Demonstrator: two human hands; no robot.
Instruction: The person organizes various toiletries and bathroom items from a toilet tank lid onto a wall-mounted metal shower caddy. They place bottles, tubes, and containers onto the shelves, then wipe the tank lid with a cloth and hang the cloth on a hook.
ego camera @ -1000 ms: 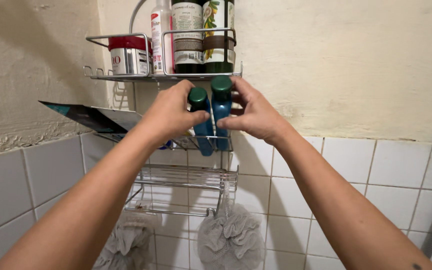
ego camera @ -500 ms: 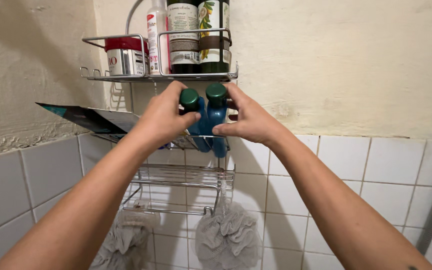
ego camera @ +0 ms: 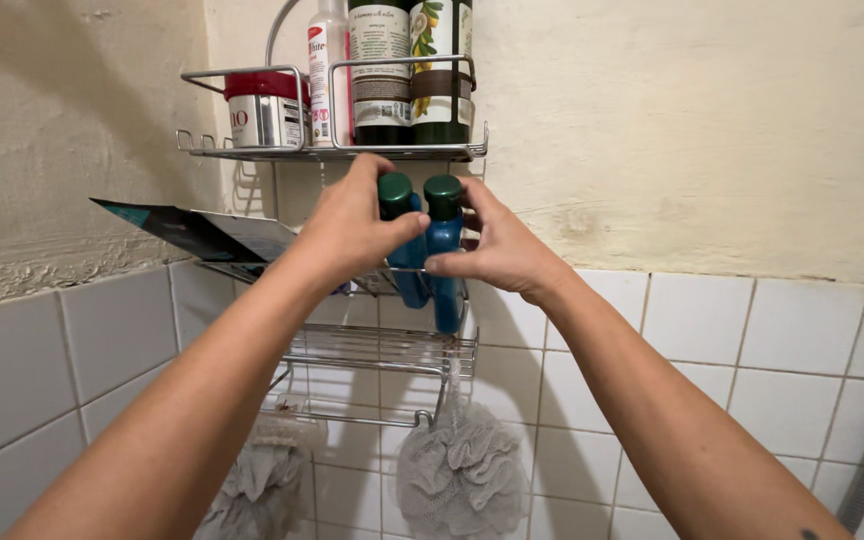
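Two blue bottles with dark green caps stand side by side at the right end of the middle tier of a wire shower caddy (ego camera: 382, 345). My left hand (ego camera: 352, 228) grips the left blue bottle (ego camera: 400, 250) around its neck and cap. My right hand (ego camera: 497, 250) holds the right blue bottle (ego camera: 443, 245) just under its cap. Both bottles are upright, touching each other, their bases behind the tier's front rail.
The top tier (ego camera: 332, 152) carries a red-lidded tin (ego camera: 264, 110), a white bottle (ego camera: 327, 70) and two tall dark bottles (ego camera: 412, 70). A flat dark packet (ego camera: 192, 232) sticks out left from the middle tier. Two grey mesh sponges (ego camera: 462, 475) hang below. Tiled wall surrounds.
Both hands have shifted slightly on the two bottles, which sit a little lower in the tier; my right fingers have slid down below the cap. The view has moved a little.
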